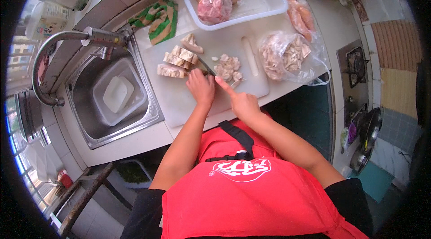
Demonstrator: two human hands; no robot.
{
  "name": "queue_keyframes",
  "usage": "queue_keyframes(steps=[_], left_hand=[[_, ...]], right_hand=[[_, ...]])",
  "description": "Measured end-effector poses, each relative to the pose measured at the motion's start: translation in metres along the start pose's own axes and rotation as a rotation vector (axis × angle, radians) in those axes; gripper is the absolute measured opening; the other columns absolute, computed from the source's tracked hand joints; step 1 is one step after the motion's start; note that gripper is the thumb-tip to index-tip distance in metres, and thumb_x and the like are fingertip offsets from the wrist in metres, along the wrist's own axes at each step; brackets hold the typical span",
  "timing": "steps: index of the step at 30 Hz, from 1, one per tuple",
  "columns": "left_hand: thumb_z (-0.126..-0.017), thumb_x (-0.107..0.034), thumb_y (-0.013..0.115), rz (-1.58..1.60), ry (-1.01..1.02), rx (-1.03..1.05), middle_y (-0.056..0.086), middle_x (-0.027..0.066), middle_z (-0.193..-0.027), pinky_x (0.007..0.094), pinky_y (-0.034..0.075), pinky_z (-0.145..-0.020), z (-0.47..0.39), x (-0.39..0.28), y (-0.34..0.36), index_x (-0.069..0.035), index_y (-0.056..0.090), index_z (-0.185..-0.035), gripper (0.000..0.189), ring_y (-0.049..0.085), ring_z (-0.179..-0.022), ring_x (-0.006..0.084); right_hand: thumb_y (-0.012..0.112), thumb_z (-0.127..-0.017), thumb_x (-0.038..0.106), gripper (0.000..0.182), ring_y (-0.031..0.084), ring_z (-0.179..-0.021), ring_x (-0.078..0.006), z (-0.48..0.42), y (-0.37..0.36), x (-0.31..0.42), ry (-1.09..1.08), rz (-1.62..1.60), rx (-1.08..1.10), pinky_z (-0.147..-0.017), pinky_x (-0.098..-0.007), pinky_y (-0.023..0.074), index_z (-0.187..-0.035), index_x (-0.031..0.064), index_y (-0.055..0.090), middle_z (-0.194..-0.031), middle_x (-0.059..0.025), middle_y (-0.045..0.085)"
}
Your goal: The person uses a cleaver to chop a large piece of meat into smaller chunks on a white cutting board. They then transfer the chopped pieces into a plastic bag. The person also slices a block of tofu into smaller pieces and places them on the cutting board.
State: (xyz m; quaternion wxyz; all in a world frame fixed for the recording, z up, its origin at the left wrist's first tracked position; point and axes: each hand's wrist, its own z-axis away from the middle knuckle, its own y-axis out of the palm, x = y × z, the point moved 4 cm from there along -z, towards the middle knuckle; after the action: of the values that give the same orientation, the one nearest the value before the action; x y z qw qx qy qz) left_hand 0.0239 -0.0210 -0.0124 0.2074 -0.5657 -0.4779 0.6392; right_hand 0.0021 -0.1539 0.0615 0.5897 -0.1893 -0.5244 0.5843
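On a white plastic cutting board (181, 104), my left hand (202, 87) curls its fingers down on a piece of pale meat beside the blade of a knife (206, 67). My right hand (244, 102) is closed around the knife's handle, which it hides, with the index finger stretched along the blade's spine. Left of the blade lie several thick blocks of pale meat (176, 58), and one chunk (192, 43) sits apart behind them. A loose heap of thin meat slices (229, 67) rests right of the blade.
A translucent plastic tub (262, 3) holds large meat pieces behind the board. At right are a plastic bag of sliced meat (286, 55) and another bag of meat (299, 15). To the left are a striped cloth (163, 20), a steel sink (84, 104) and its faucet (40, 67). A gas stove (352, 70) stands far right.
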Motion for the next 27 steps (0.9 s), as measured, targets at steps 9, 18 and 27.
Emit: queue_keyframes(steps=[9,18,27], left_hand=[[-0.070,-0.019,0.059,0.033,-0.006,-0.026,0.048,0.0099,-0.085,0.0411,0.035,-0.073,0.003,0.000,-0.005,-0.006,0.045,-0.082,0.022,0.047,-0.087,0.0288],[-0.070,-0.019,0.058,-0.021,-0.004,0.008,0.048,0.0097,-0.085,0.0401,0.035,-0.072,0.000,0.001,-0.002,-0.006,0.046,-0.081,0.021,0.047,-0.086,0.0286],[-0.070,-0.018,0.055,0.017,0.041,-0.004,0.048,0.0103,-0.085,0.0413,0.034,-0.072,0.001,0.002,-0.001,-0.006,0.045,-0.082,0.020,0.046,-0.086,0.0291]], right_hand=[[0.048,-0.076,0.005,0.075,0.057,-0.055,-0.0370,0.029,-0.019,-0.012,-0.042,-0.085,-0.053,-0.053,-0.0481,0.0457,-0.137,0.0356,0.016,-0.058,-0.0177,0.056],[0.048,-0.076,0.005,0.074,0.057,-0.055,-0.0374,0.001,0.002,-0.006,0.018,-0.059,-0.038,-0.052,-0.0477,0.0454,-0.136,0.0348,0.018,-0.058,-0.0188,0.056],[0.047,-0.077,0.005,0.077,0.057,-0.053,-0.0366,0.010,-0.001,0.002,0.004,-0.009,0.004,-0.051,-0.0484,0.0465,-0.137,0.0384,0.013,-0.056,-0.0175,0.056]])
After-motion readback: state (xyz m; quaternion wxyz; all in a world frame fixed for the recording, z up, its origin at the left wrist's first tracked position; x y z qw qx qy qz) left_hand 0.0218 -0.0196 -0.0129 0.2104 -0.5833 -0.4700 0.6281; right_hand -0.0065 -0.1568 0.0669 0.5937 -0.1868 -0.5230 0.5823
